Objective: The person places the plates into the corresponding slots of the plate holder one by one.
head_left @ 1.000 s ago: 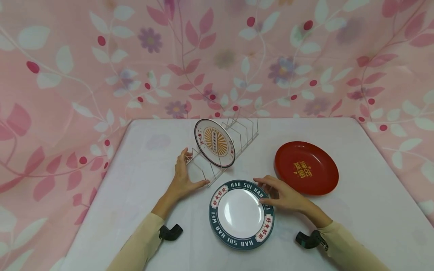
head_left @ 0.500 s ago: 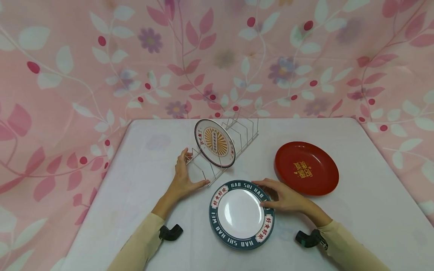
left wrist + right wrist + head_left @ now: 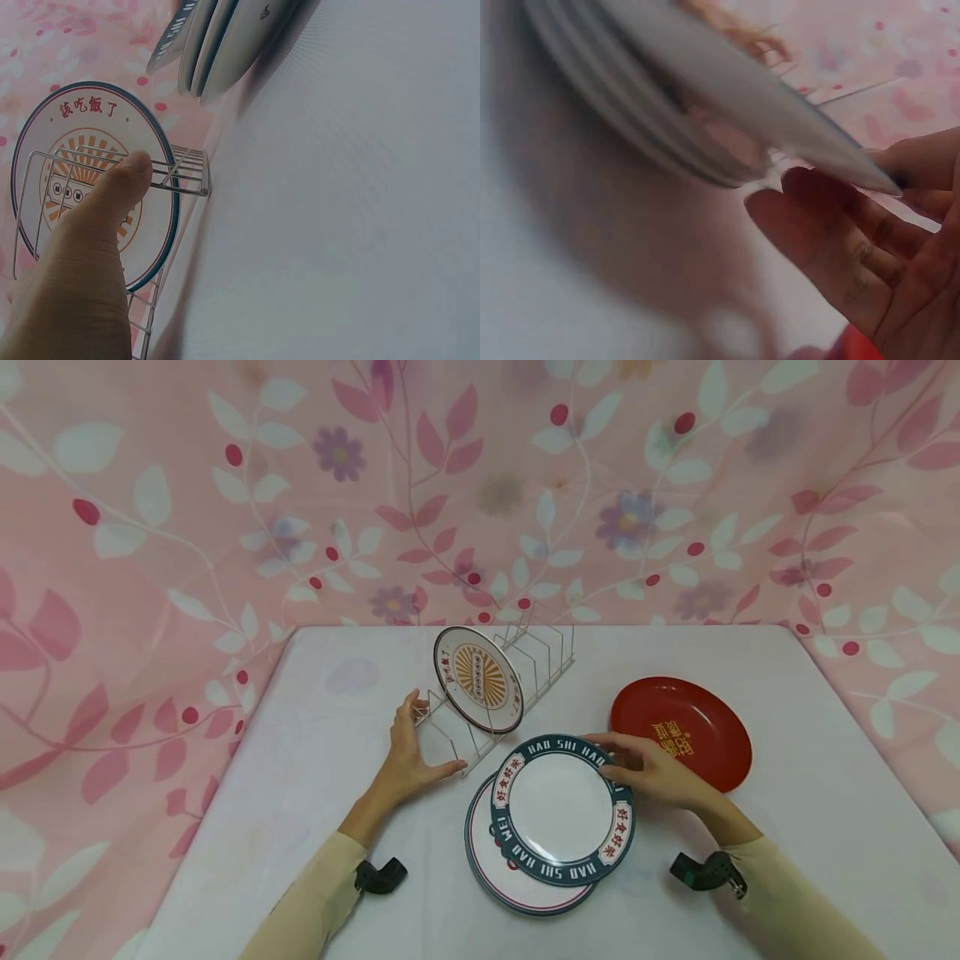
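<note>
My left hand point(image 3: 407, 762) grips the near end of a wire dish rack point(image 3: 550, 682); in the left wrist view its thumb point(image 3: 124, 184) lies over the wires. A white plate with an orange sunburst point(image 3: 482, 680) stands tilted in the rack. My right hand point(image 3: 651, 772) pinches the right rim of a green-rimmed white plate point(image 3: 561, 810), thumb on top and fingers beneath. That plate is raised and tilted over a stack of plates point(image 3: 497, 870), whose top one shows a pink ring and red marks. In the right wrist view, a gap separates the held plate point(image 3: 780, 105) from the stack point(image 3: 630, 112).
A red oval plate point(image 3: 708, 722) with gold characters lies at the right, partly behind the right hand. Several rack slots are visible behind the sunburst plate. A pink floral cloth point(image 3: 495, 485) hangs behind the white-covered table point(image 3: 337, 693).
The right hand has lifted the green-rimmed plate off the stack and moved it up and to the right, exposing the plate beneath. The left hand stays on the rack.
</note>
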{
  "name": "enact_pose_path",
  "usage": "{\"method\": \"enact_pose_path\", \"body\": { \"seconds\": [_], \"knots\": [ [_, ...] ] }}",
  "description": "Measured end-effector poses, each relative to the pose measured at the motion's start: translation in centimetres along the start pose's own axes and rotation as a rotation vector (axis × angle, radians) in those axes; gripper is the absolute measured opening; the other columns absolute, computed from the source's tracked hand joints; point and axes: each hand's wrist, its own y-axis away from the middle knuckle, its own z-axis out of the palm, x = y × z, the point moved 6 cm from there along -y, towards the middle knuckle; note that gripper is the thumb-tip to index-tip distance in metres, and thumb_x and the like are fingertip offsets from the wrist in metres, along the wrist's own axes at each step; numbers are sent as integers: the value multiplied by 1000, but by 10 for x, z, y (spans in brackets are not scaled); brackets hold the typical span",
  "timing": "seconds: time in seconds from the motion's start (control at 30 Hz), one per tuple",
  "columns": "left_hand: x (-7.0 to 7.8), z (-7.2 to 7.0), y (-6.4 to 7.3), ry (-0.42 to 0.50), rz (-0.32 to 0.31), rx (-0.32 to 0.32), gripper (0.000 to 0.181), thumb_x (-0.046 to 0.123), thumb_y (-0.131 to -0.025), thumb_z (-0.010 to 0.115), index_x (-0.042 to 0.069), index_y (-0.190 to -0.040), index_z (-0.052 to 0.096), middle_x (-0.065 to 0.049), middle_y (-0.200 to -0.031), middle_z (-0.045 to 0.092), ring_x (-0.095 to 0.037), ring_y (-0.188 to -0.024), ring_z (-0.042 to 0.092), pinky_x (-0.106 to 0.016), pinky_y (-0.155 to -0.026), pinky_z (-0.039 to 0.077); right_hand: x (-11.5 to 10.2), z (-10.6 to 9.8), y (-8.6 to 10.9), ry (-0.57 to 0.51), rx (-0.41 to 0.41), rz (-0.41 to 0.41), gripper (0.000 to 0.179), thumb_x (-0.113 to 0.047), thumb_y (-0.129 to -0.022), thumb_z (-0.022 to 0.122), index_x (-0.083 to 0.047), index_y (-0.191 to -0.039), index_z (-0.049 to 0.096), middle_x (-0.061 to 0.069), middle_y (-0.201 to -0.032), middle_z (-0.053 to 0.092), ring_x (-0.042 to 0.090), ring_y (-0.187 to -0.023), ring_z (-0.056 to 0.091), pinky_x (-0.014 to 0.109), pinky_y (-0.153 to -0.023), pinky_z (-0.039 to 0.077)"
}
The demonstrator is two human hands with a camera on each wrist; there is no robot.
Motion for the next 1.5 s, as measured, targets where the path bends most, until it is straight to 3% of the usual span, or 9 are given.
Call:
{"method": "enact_pose_path", "body": {
  "seconds": [0.23,0.33,0.47,0.7,1.0,1.27,1.5],
  "knots": [
    [0,-1,1,-8,5,1,134,37,-57,93,10,-155,6,-20,-136,38,-30,-123,37,-54,-104,26,-14,-29,7,-49,27,-69,54,-3,-93,63,-7,-144,47,17,-135,57,6,-114,59,28,-81,56],
    [0,-1,2,-7,12,3,134,37,-57,93,10,-155,6,-21,-135,38,-30,-123,38,-54,-104,26,-23,-37,9,-45,36,-147,58,2,-92,61,-3,-147,42,10,-142,53,3,-120,55,25,-85,54],
    [0,-2,2,-7,16,8,134,37,-57,93,12,-155,6,-19,-135,38,-30,-122,38,-55,-103,26,-34,-45,11,-41,57,-217,59,8,-92,59,0,-147,39,-4,-140,54,5,-117,56,28,-78,57],
    [-1,-2,3,-5,3,5,134,37,-57,93,13,-155,5,-17,-136,38,-31,-123,37,-55,-104,25,-41,-52,14,-46,83,-209,58,9,-93,57,1,-147,38,-11,-135,55,5,-111,59,30,-71,58],
    [0,-3,3,-3,11,5,134,37,-57,93,14,-155,4,-21,-136,38,-30,-123,38,-56,-104,25,-57,-73,14,-14,160,-216,58,10,-93,55,-1,-147,40,-7,-123,61,7,-103,60,26,-70,57],
    [1,-1,1,-2,26,6,135,37,-57,93,12,-155,5,-22,-136,38,-29,-123,38,-54,-104,26,-82,-101,2,-102,185,-282,58,13,-93,52,-4,-148,40,0,-121,60,9,-99,66,25,-69,57],
    [0,0,-1,-5,36,17,135,38,-56,93,12,-155,5,-23,-134,39,-29,-121,38,-54,-103,25,-127,-137,-28,-102,223,-321,56,11,-93,53,-4,-146,44,2,-115,65,11,-85,69,23,-62,56]
  ]
}}
